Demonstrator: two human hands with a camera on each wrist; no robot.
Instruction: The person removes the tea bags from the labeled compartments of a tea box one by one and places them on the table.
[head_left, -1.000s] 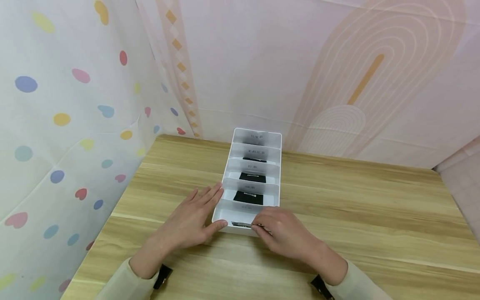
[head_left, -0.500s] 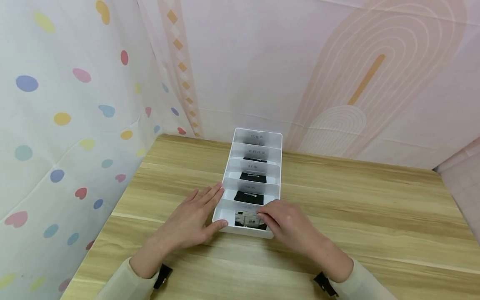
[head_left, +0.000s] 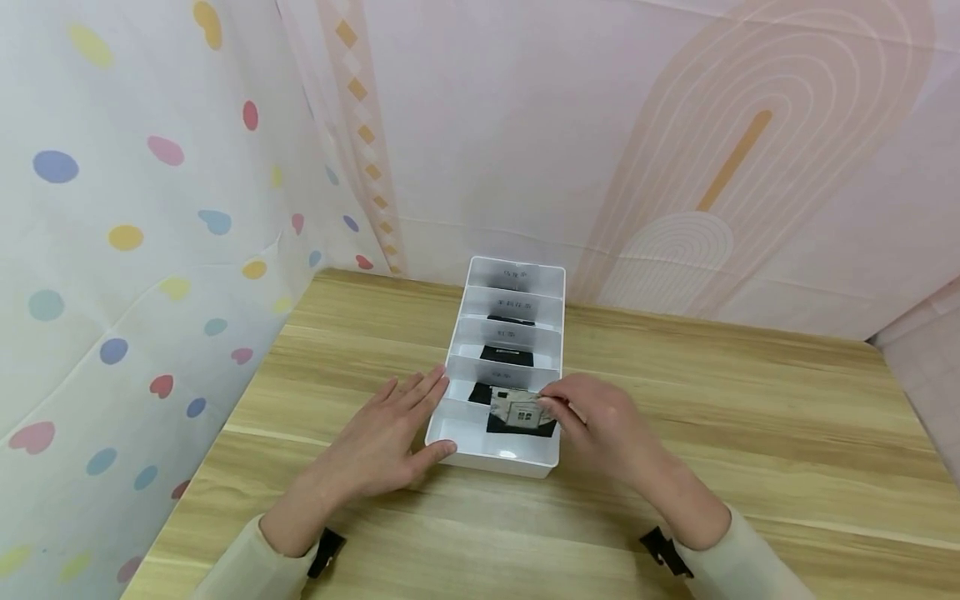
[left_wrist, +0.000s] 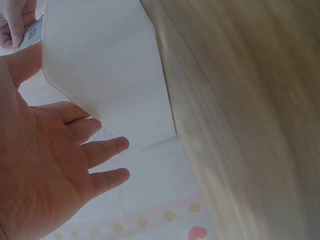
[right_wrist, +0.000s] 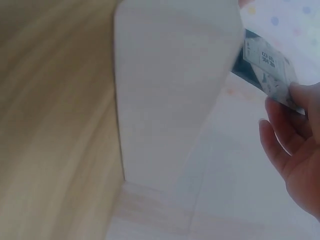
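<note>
A white box (head_left: pixel 491 462) with several compartments in a row stands lengthwise on the table. My right hand (head_left: pixel 603 421) pinches a flat grey-and-black printed sachet (head_left: pixel 522 410) by its right edge, above the front compartment of the box. The right wrist view shows the sachet (right_wrist: pixel 270 62) between thumb and forefinger, above the box's rim. Straight fingers of my left hand (head_left: pixel 382 433) touch the box's left side, the thumb at its near left corner. Behind the held sachet, a black sachet (head_left: pixel 480 392) lies in the second compartment, partly covered from view.
Another black sachet (head_left: pixel 507 356) lies in the third compartment, and a dark edge (head_left: pixel 512 319) shows in the fourth. Printed labels mark the dividers. The wooden table (head_left: pixel 712 417) extends to both sides; a pale curtain (head_left: pixel 487 167) hangs behind the box.
My right hand has raised the sachet out of the front compartment, turning its printed face into view and moving slightly right. The left hand has stayed on the box.
</note>
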